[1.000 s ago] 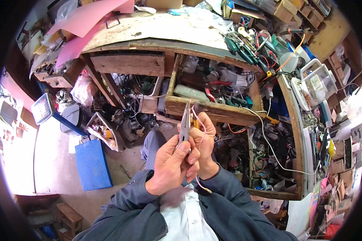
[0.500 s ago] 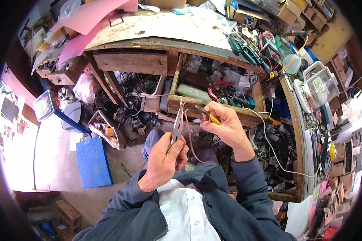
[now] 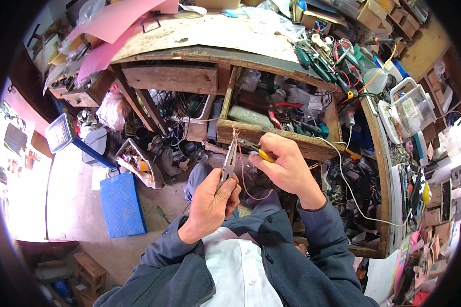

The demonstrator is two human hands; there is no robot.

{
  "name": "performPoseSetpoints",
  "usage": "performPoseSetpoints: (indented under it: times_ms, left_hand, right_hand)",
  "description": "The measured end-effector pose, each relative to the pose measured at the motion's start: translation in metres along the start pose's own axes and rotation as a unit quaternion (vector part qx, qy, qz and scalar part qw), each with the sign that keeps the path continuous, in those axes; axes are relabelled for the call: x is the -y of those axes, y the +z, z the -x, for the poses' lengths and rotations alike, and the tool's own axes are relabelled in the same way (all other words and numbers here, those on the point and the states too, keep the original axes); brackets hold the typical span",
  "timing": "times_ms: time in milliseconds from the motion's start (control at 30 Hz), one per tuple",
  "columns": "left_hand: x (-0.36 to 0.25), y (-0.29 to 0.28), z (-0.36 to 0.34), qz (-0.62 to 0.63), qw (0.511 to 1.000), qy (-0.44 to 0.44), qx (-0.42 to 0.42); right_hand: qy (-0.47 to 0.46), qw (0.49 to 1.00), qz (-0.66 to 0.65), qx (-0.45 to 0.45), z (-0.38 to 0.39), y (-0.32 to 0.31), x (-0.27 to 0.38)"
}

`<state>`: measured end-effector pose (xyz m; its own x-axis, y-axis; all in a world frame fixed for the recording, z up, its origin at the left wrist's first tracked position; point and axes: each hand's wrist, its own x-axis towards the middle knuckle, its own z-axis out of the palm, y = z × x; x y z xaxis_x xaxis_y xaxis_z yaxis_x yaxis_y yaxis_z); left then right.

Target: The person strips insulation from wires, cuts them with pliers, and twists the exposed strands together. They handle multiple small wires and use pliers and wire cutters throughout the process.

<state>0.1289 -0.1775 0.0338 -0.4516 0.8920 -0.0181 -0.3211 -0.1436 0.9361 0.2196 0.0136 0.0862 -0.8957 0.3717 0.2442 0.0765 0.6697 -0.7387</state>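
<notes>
My left hand (image 3: 212, 203) is closed around long-nose pliers (image 3: 228, 168), whose jaws point up and away from me. At their tips sits a small coppery piece (image 3: 234, 129), too small to make out fully. A thin pink wire (image 3: 243, 183) hangs from near the tips and curves down to the right. My right hand (image 3: 283, 162) grips yellow-handled pliers (image 3: 264, 155). Their dark jaws (image 3: 248, 145) reach left, close beside the wire and the long-nose pliers; whether they touch the wire I cannot tell.
Beyond my hands an open wooden drawer (image 3: 287, 141) holds red-handled tools (image 3: 274, 118) and plastic bags. The workbench (image 3: 210, 38) carries green-handled tools (image 3: 312, 64) at right. A blue-platform scale (image 3: 122, 204) stands on the floor at left. A white cable (image 3: 346, 187) trails over a cluttered lower compartment.
The yellow-handled pliers have turned, and their jaws now point left, nearer the long-nose pliers and the wire. My left hand has barely moved.
</notes>
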Motion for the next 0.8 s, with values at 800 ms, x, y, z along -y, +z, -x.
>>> performPoseSetpoints:
  times_ms: [800]
  left_hand:
    - [0.000,0.002,0.028,0.165,0.969,-0.156,0.099]
  right_hand:
    - [-0.331,0.895,0.299,0.012,-0.018,-0.069,-0.014]
